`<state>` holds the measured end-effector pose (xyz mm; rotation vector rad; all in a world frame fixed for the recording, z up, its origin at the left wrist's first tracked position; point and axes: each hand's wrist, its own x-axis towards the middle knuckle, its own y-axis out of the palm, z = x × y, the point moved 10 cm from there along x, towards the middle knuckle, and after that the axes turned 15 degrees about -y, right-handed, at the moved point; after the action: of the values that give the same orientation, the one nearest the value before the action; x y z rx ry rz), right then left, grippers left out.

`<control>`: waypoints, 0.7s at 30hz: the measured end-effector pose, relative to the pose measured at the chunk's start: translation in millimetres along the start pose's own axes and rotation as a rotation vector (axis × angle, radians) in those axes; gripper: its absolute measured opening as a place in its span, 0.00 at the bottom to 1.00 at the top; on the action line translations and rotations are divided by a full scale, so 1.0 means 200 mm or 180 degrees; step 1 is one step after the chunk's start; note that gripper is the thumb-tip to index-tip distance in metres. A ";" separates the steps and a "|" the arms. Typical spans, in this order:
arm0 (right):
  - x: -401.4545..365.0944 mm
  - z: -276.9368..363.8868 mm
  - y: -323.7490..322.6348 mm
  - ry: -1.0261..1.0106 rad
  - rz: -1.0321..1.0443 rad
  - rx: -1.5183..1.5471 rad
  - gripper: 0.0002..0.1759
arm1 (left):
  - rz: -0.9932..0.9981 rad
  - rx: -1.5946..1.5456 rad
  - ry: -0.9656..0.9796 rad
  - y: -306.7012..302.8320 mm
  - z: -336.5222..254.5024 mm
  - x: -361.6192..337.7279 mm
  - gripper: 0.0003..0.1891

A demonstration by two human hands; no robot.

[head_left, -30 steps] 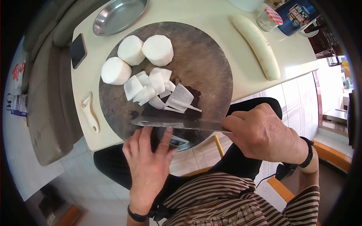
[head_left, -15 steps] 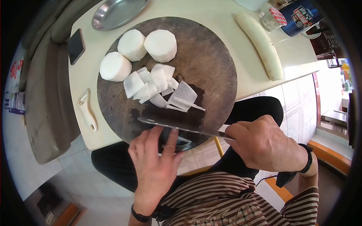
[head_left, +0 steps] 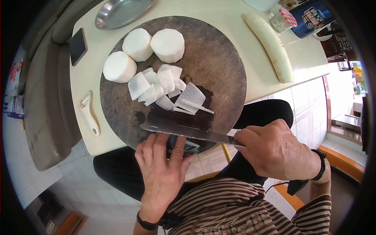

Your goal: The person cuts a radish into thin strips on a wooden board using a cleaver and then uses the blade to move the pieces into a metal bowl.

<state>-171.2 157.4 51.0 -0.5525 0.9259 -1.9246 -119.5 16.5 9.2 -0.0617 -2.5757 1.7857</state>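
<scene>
My right hand (head_left: 276,150) is closed around the handle of a kitchen knife (head_left: 184,131). The blade spans the near part of a round wooden chopping board (head_left: 211,51), close to my left fingertips. With bent fingers, my left hand (head_left: 162,164) presses on a radish piece (head_left: 189,145) at the board's near edge, mostly hidden by the fingers and blade. Beyond the knife lie several thin white radish slices (head_left: 166,80), with a few narrow strips (head_left: 197,106) on the near side. Three thick peeled radish chunks (head_left: 167,46) stand at the far left of the board.
A peeler (head_left: 89,113) and a phone (head_left: 78,47) lie left of the board. Behind is a metal dish (head_left: 121,13). On the right are a whole radish (head_left: 271,49), a glass jar (head_left: 282,20) and a blue canister (head_left: 311,17). My legs are under the table's near edge.
The knife blade has tilted, showing more of its flat face, and its tip sits slightly farther left. My left hand has barely shifted over the radish piece.
</scene>
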 end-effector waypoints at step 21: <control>0.02 0.02 0.05 -0.0013 0.0378 -0.0197 0.12 | 0.0080 -0.0003 -0.0110 0.01 0.02 0.00 0.23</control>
<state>-164.6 149.9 46.7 -0.5254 0.9964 -1.7929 -119.4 14.3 6.3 -0.0642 -2.6108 1.8101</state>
